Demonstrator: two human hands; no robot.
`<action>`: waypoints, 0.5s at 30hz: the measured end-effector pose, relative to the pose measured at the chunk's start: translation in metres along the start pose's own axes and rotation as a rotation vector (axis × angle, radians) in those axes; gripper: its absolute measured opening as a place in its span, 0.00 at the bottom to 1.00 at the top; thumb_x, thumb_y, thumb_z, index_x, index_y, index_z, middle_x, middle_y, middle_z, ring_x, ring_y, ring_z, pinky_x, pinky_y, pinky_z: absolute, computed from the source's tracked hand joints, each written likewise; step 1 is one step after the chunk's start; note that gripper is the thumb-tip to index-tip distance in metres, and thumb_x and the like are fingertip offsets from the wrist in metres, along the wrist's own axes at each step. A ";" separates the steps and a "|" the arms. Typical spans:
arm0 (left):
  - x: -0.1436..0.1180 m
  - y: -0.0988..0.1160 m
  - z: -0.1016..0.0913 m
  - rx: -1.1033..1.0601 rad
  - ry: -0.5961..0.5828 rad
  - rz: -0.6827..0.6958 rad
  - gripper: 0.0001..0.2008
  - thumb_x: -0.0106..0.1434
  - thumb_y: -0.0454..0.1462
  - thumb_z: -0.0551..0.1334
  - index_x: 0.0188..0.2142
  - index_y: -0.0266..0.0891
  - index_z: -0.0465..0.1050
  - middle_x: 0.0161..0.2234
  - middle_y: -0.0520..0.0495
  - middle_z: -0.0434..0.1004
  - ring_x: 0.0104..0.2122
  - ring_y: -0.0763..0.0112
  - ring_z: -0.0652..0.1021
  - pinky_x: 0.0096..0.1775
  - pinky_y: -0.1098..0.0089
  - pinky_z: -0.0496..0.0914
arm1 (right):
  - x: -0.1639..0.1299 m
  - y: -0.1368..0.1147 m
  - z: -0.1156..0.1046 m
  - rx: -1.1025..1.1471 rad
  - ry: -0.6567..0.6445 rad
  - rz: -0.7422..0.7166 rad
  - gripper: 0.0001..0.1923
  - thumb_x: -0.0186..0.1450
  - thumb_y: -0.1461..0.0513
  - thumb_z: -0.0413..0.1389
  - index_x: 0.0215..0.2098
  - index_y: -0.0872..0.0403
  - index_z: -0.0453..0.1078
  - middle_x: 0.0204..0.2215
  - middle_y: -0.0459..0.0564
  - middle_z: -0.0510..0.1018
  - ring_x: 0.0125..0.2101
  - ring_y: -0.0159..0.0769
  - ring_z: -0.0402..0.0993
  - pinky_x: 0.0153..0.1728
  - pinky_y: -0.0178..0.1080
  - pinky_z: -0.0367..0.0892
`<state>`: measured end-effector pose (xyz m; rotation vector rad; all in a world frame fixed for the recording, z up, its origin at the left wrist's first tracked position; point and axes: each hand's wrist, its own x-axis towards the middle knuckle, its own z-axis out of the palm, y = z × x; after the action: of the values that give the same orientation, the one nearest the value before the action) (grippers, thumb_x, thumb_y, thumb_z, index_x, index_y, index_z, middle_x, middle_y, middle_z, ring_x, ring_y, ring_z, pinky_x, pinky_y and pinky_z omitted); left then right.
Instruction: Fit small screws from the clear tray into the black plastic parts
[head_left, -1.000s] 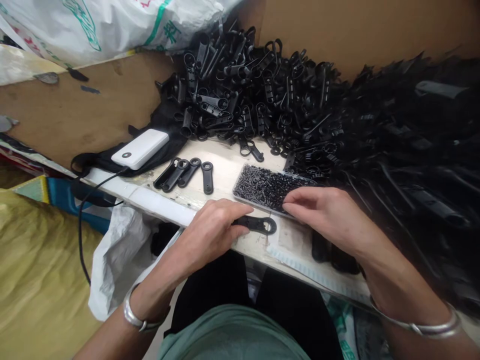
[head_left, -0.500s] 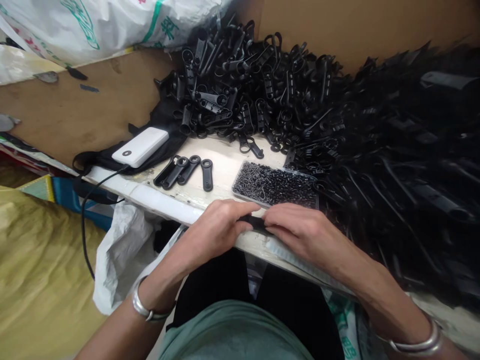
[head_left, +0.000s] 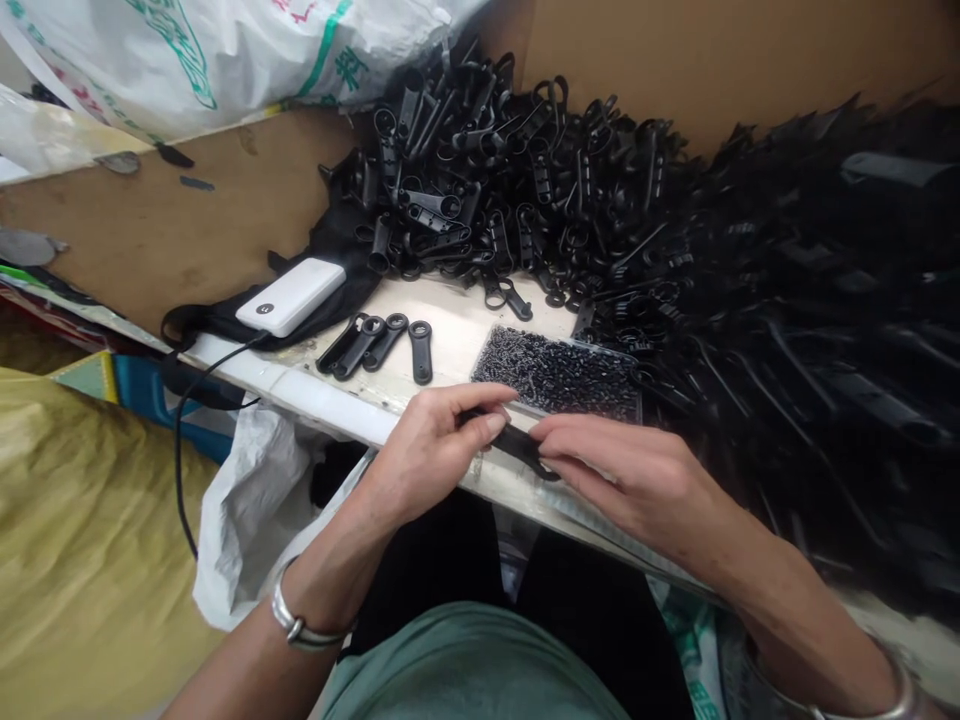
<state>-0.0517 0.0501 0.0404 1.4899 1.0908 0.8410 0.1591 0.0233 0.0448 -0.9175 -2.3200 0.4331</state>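
My left hand [head_left: 435,450] and my right hand [head_left: 622,475] meet at the table's front edge, both pinching one flat black plastic piece [head_left: 517,443] with a ring end, lifted slightly and tilted. Just behind them lies a clear tray of small black screws [head_left: 559,372]. Several finished-looking black pieces [head_left: 375,342] lie in a row to the left of the tray. A big heap of the same black plastic pieces [head_left: 540,180] fills the back of the table.
A white power bank [head_left: 291,296] with a black cable lies on dark cloth at the left. A white plastic bag [head_left: 240,500] hangs below the table edge. Brown cardboard walls [head_left: 165,220] and a printed white sack [head_left: 187,50] stand behind. A dark mass [head_left: 832,330] covers the right side.
My right hand left the screw tray and came to the black piece held by my left hand. Both hands have since raised and tilted the piece.
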 end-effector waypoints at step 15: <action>-0.016 0.008 0.017 -0.194 0.140 -0.096 0.09 0.60 0.34 0.62 0.40 0.40 0.80 0.33 0.51 0.81 0.30 0.76 0.76 0.34 0.78 0.70 | -0.005 0.000 -0.008 -0.039 0.080 0.103 0.09 0.64 0.70 0.56 0.39 0.51 0.72 0.40 0.43 0.78 0.39 0.33 0.77 0.35 0.30 0.74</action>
<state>-0.0402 0.0288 0.0460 1.2234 1.1398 0.9659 0.1677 0.0202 0.0490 -1.0575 -2.2228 0.3871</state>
